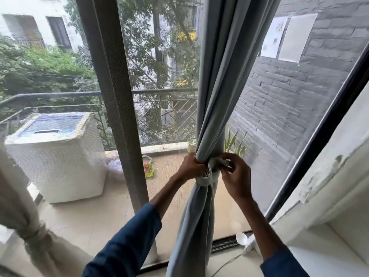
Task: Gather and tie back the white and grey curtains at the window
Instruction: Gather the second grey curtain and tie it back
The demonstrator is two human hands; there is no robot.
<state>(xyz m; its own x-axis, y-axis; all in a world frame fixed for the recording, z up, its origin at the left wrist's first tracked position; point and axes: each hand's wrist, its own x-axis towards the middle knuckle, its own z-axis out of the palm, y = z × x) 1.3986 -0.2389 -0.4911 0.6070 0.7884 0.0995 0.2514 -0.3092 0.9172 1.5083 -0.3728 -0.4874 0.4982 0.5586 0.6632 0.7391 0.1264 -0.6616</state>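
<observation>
At the window [159, 76], the grey curtain [217, 76] is bunched into one thick roll in the middle of the view. It is squeezed at its waist by the left hand [191, 166], which is closed round the folds from the left side. A white tie band [206, 179] is wrapped round the bunch just under that grip. The loose end of the band is pinched by the fingers [229, 157] of the right hand [237, 176], just to the right of the roll. Far to the left, the white curtain [16, 186] is seen bunched and knotted low down, so that one looks done.

The grey cloth looks soft and thick, and a bit heavy. It can be squeezed, but the folds may puff out and slip if the grip is let go too soon. It is best held tight at the narrow waist, right above the band. The band looks thin, soft and floppy, so it should be taken by its end and pulled snug before it is tied.
</observation>
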